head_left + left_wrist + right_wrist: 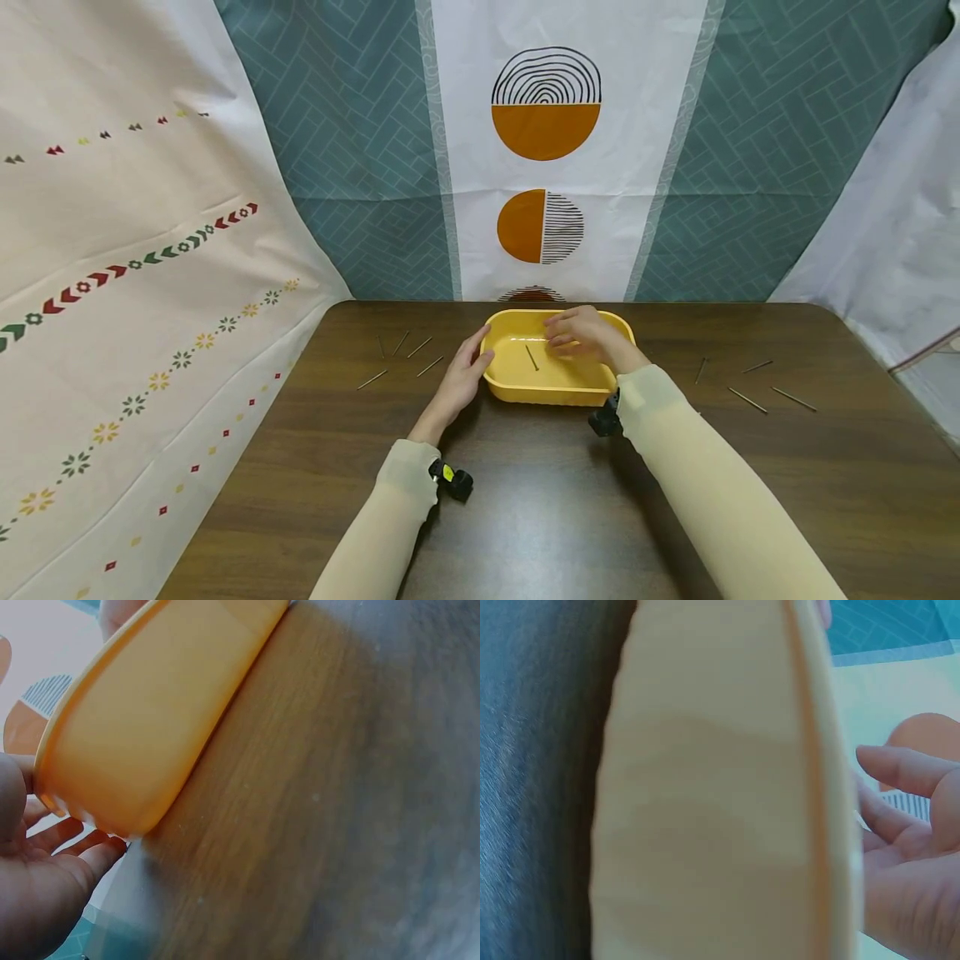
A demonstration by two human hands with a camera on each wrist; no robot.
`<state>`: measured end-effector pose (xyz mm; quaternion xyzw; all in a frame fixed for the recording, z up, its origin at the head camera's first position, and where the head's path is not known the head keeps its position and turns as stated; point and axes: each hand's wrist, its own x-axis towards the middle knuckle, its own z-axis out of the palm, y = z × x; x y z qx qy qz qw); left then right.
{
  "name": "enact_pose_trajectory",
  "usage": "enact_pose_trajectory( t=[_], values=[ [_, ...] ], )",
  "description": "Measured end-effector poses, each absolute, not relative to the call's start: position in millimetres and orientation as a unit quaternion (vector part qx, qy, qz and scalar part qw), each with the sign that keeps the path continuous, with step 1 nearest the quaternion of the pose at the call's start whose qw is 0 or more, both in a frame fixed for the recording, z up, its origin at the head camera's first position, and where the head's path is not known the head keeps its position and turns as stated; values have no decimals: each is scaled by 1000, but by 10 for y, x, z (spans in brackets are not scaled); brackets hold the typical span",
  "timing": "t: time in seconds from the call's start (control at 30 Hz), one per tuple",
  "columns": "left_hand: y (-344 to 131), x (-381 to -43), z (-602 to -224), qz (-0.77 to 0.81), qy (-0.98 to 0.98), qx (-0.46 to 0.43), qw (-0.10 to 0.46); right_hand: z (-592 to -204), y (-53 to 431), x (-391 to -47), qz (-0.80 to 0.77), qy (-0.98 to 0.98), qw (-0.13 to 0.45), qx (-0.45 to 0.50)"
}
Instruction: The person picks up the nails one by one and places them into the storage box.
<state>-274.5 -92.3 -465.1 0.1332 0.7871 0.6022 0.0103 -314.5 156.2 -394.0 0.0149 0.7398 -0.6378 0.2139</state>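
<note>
A yellow tray (551, 395) sits on the dark wooden table, with a single nail (532, 358) lying on its floor. At the tray's left end, my left hand (459, 377) holds the rim, the thumb over the edge and the fingers along the outer wall; the left wrist view shows this hand (45, 877) against the tray's end (127, 727). My right hand (588, 335) hovers over the right part of the tray, fingers loosely bent. In the right wrist view that hand (911, 847) shows nothing between thumb and fingers, beyond the tray's wall (712, 780).
Several nails (419, 347) lie spread on the table left of the tray. Several more nails (747, 400) are scattered to its right. A patterned teal and white curtain (360, 150) hangs behind the table's far edge, and a white cloth (150, 292) borders the left side.
</note>
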Motion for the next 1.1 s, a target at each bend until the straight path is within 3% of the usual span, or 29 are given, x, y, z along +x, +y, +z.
enact_pose_trajectory(
  t=[1.1],
  values=[
    [-908, -2745, -4662, 600, 790, 129, 6, -3592, 2324, -3070, -627, 755, 192, -6]
  ],
)
